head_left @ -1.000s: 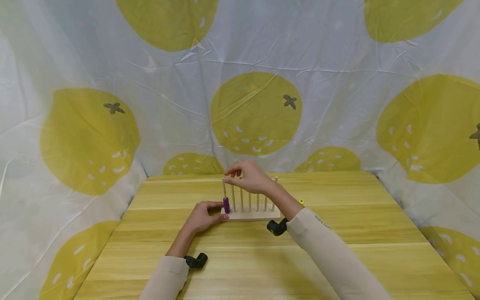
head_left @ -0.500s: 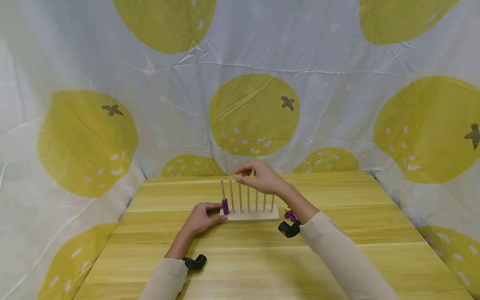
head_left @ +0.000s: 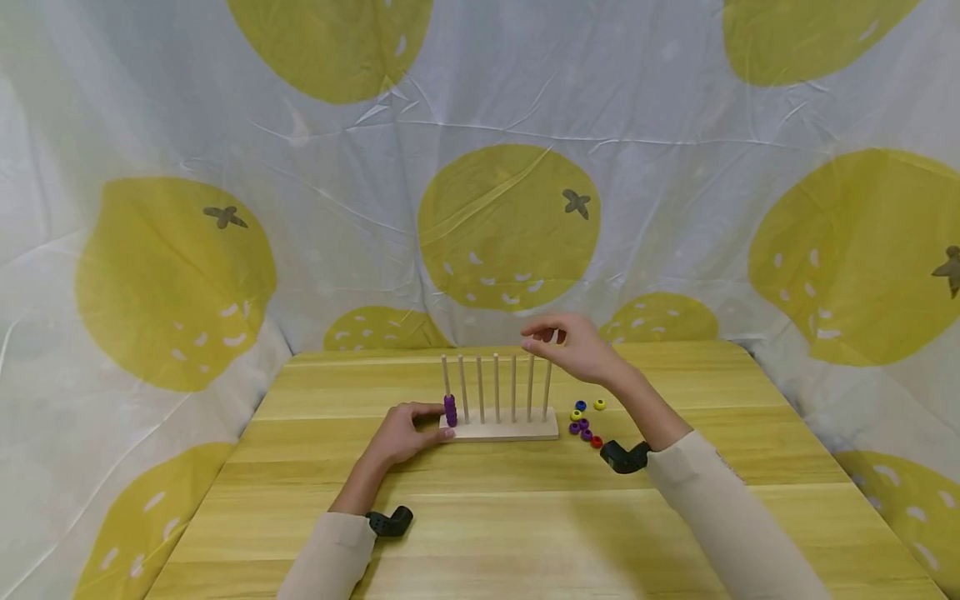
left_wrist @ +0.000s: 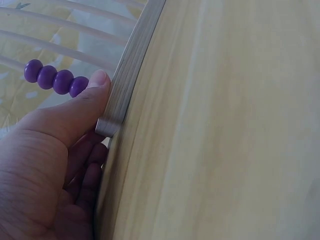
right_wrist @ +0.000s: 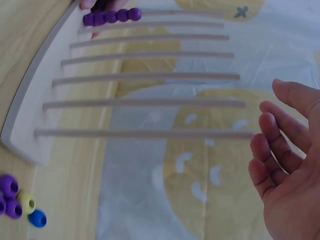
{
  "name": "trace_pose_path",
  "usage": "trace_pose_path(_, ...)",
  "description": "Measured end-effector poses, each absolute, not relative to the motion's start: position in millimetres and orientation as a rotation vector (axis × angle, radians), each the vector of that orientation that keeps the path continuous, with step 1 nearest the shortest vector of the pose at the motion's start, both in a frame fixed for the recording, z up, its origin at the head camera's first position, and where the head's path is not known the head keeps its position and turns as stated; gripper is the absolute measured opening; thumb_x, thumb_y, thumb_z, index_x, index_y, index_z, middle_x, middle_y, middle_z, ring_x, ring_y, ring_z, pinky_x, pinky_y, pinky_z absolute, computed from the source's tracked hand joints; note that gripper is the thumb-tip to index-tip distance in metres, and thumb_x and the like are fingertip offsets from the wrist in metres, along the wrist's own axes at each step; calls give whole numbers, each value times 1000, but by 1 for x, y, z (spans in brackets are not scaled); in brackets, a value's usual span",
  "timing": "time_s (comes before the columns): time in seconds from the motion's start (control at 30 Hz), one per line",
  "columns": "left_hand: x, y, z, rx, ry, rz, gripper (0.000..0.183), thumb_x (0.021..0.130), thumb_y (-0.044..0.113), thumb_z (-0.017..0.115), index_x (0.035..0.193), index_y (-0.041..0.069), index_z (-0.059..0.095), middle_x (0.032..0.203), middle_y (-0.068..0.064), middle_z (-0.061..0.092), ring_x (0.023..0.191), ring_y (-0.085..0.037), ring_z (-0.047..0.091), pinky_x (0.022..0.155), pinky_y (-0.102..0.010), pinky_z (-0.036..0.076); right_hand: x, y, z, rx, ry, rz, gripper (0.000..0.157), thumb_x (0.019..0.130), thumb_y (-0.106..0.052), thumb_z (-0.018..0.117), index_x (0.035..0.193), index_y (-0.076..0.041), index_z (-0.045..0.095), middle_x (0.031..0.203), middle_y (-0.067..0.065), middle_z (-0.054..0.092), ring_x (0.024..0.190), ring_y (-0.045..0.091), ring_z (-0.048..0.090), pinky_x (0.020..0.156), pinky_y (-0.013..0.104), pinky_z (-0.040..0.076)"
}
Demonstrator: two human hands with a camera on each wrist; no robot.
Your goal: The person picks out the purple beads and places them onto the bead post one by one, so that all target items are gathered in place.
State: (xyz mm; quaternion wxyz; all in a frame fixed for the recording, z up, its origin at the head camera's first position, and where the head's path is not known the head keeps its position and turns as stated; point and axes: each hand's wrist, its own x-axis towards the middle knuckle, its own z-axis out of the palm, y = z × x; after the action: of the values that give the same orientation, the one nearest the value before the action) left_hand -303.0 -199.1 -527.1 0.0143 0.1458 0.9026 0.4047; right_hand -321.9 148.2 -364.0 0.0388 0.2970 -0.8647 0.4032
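A wooden peg stand (head_left: 498,432) with several upright rods stands on the table. Purple beads (head_left: 451,411) are stacked on its leftmost rod, also seen in the left wrist view. My left hand (head_left: 401,433) holds the left end of the base, thumb (left_wrist: 97,85) at the front edge and other fingers behind. Above the right-hand rods is my right hand (head_left: 573,346), fingers loosely bent and nothing between them. In the right wrist view its fingers lie just beyond the rod tips.
Loose beads lie right of the stand: purple (head_left: 584,429), yellow (head_left: 600,404), blue (head_left: 581,406) and red (head_left: 596,442). A lemon-patterned cloth (head_left: 510,225) hangs behind the wooden table (head_left: 480,517).
My right hand has moved right, from the leftmost rod's top to above the right-hand rods, uncovering the loose beads. My left hand stays at the base.
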Motion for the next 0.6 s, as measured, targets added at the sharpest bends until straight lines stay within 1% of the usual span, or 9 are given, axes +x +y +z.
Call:
trace_pose_path(0.23, -302, -198, -526, 428, 2818, 1249, 52, 83, 47, 86, 128, 22, 75, 131, -2, 72, 132, -31, 60, 114, -52, 45, -318, 178, -373, 825, -2676, 1199, 29, 102, -36, 66, 122, -17, 75, 101, -3, 69, 91, 18, 58, 82, 37, 47)
trace_pose_path(0.37, -302, -198, -526, 425, 2818, 1241, 53, 83, 47, 86, 128, 22, 75, 131, -2, 72, 132, -31, 60, 114, -52, 45, -314, 194, -380, 774, -2695, 1210, 28, 102, -35, 67, 120, -17, 75, 100, -2, 68, 90, 19, 57, 81, 37, 47)
trace_pose_path(0.6, -301, -198, -525, 432, 2821, 1249, 53, 82, 47, 86, 127, 22, 75, 130, -3, 72, 131, -32, 61, 114, -52, 45, -310, 216, -396, 708, -2734, 1178, 27, 101, -36, 68, 119, -17, 76, 96, -3, 68, 88, 19, 58, 79, 34, 47)
